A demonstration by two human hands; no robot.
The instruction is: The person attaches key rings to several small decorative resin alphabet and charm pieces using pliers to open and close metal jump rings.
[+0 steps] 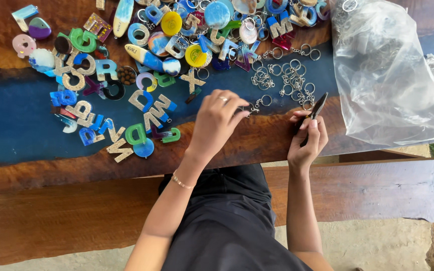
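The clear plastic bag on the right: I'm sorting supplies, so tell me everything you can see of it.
The clear plastic bag is thin, crinkled and see-through, lying slumped on the right end of the wood-and-blue table, reaching its near edge. Metal key rings show faintly through it. It looks loosely gathered at the top. Neither hand touches it; the right hand is nearest.

A dark wooden table with a blue resin band carried everything. Left of the left hand lay a spread of colourful resin letter charms. Just beyond both hands lay a loose cluster of silver metal key rings with chains. Right of the right hand sat a clear crumpled plastic bag.
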